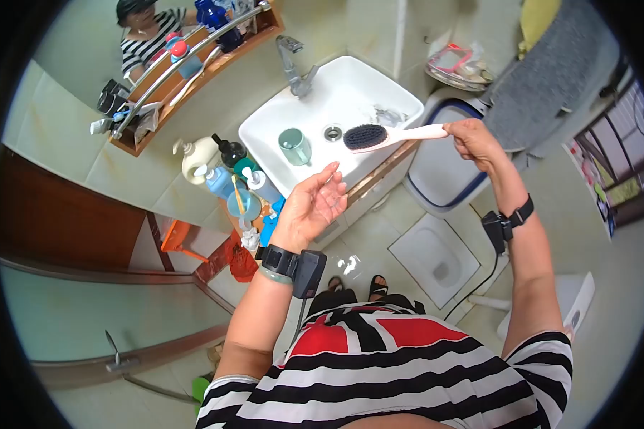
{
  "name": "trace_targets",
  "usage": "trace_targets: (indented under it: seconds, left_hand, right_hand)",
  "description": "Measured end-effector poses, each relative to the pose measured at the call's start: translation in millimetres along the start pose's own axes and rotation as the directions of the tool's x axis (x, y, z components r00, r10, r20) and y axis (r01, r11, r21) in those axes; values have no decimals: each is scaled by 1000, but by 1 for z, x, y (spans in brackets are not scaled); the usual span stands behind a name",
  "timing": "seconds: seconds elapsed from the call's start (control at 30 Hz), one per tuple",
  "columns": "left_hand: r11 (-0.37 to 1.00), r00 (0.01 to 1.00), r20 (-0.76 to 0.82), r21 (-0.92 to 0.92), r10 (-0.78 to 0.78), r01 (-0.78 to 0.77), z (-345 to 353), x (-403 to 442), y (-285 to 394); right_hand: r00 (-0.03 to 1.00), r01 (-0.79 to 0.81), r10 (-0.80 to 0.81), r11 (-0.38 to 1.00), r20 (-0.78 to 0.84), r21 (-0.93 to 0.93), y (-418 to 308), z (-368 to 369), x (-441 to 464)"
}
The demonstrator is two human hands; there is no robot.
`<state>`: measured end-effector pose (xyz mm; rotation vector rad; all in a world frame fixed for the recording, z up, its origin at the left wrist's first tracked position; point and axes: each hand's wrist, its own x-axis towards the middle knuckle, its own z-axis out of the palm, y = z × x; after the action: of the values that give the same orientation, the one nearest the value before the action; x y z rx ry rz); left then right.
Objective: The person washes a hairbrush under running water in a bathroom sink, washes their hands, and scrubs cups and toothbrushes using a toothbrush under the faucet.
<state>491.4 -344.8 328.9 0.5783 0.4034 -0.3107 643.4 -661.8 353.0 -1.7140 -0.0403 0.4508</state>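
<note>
My right hand (472,143) grips the end of a long white handle on a scrub brush (366,138). The brush's dark bristles face up, over the front part of the white sink (261,132). Palm up, my left hand (313,204) is held in front of the sink's near edge with its fingers apart and nothing in it. A green translucent cup (294,147) rests in the basin, left of the drain (333,133). Something clear and wet-looking (389,116) lies in the basin's right side. The faucet (298,71) stands at the back.
Pump bottles (195,159) and a blue cup with a toothbrush (244,205) crowd the counter to the left. Above is a wooden shelf (186,93) with a metal rail. A basin with a blue rim (436,161) stands at right, near a squat toilet (436,254).
</note>
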Motion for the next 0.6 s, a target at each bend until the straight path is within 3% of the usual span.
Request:
trace_targets:
  seconds: [0.1,0.17,0.23,0.27,0.37,0.43,0.47,0.5,0.57,0.6]
  left_hand:
    - [998,994,-107,-63,3,-10,-13,17,4]
    - [996,995,-97,-84,-17,9,-31,39,5]
    - [994,997,-68,-104,-45,38,-39,64,10]
    - [992,995,-75,-112,-58,50,-39,78,11]
    - [985,996,-58,-160,-74,64,-42,123,13]
    - [964,991,-54,-246,-122,105,-54,157,11]
    - [949,989,41,-279,-143,149,-66,178,9]
    - [944,990,47,-299,-130,139,-66,189,12]
    - [941,978,-14,-275,-208,196,-69,207,14]
    - [947,981,-3,-263,-192,184,-74,213,16]
  right_hand:
    - [999,23,-24,998,-23,-52,12,21,49]
    - [1000,29,-29,998,3,-63,21,30,83]
    - [969,131,-179,957,-168,-259,25,53,110]
    - [968,131,-183,953,-173,-274,27,57,124]
    - [958,203,-270,872,-91,-446,20,66,163]
    - [982,124,-181,846,-61,-518,9,75,178]
    - [992,53,-109,821,-65,-569,-2,80,184]
    - [992,61,-112,808,-51,-586,-4,84,194]
    - [966,241,-241,701,95,-672,2,90,213]
    - [979,201,-169,708,113,-677,1,93,219]
